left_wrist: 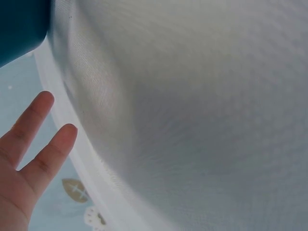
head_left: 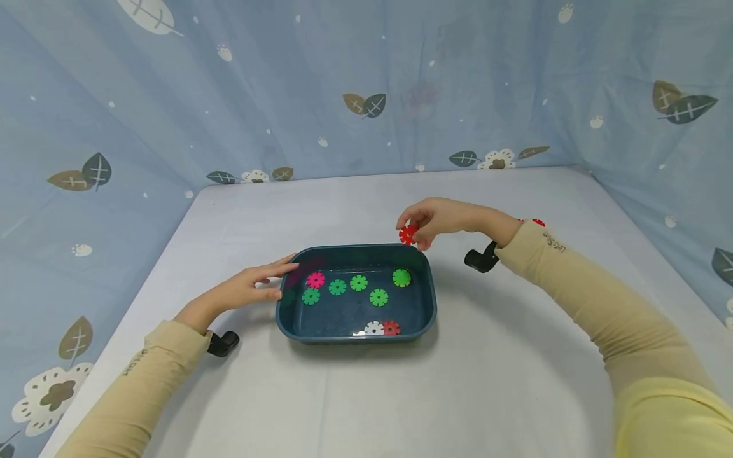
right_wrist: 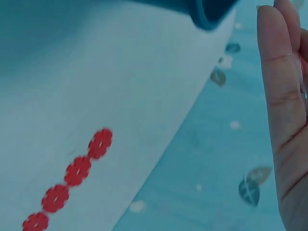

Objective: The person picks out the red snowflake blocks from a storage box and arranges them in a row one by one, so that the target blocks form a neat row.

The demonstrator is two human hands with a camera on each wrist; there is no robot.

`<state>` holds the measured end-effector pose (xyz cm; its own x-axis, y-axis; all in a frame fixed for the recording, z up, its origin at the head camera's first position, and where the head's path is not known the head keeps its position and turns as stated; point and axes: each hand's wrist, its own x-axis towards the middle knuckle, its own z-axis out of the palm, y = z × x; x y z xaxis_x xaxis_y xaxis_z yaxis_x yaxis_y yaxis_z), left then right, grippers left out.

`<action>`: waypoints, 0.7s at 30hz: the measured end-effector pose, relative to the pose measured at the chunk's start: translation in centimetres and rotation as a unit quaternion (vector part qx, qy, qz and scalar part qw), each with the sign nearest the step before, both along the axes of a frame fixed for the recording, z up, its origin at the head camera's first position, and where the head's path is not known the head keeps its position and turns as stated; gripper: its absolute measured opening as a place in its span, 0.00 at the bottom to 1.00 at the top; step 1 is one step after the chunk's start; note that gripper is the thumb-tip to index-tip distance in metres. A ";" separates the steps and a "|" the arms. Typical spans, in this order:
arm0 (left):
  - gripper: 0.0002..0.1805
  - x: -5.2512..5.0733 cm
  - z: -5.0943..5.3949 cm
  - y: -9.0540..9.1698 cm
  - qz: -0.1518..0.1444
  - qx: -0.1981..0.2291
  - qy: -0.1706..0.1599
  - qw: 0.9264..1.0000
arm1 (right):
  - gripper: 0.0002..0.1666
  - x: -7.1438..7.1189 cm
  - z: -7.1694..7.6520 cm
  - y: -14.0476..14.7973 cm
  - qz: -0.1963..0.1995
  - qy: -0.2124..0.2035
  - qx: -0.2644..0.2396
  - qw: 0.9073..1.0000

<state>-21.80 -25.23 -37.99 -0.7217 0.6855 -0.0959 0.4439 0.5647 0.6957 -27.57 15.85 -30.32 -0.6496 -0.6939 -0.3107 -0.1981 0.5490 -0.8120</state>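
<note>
My right hand (head_left: pixel 438 218) pinches a red notched plastic disc (head_left: pixel 407 235) just above the far right corner of a dark blue plastic basin (head_left: pixel 356 339). At the basin's left rim is my left hand (head_left: pixel 252 284), its fingertips touching the edge. Two fingers of that hand (left_wrist: pixel 36 139) look straight and spread in the left wrist view. Inside the basin lie several green discs (head_left: pixel 378 297), a pink disc (head_left: pixel 315 280), a white disc (head_left: pixel 374 328) and a red disc (head_left: pixel 391 327). The right wrist view shows the fingers (right_wrist: pixel 284 86) edge-on, with the held disc mostly hidden.
A line of several red discs (right_wrist: pixel 77 171) lies on the white tabletop (head_left: pixel 366 401); the right forearm (head_left: pixel 572 280) hides most of them from the head view. Patterned blue cloth (head_left: pixel 366 63) rises behind the table. Small black cameras (head_left: pixel 482 257) are strapped at the wrists.
</note>
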 end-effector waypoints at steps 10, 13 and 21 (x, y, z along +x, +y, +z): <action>0.32 0.0 0.1 0.0 0.001 0.002 -0.001 1.000 | 0.24 -0.1 0.6 5.2 -0.089 0.023 -0.012 0.996; 0.32 0.0 0.1 0.0 0.000 0.001 -0.001 1.000 | 0.25 0.1 0.8 6.7 -0.108 0.034 -0.010 0.993; 0.32 0.0 0.1 0.0 0.002 -0.001 -0.002 1.000 | 0.24 0.5 0.9 10.0 -0.150 0.066 -0.006 0.986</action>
<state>-21.78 -25.27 -37.89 -0.7240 0.6825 -0.1003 0.4387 0.5678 0.6966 -27.07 25.90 -29.40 -0.8606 -0.4675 -0.2023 -0.1324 0.5888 -0.7974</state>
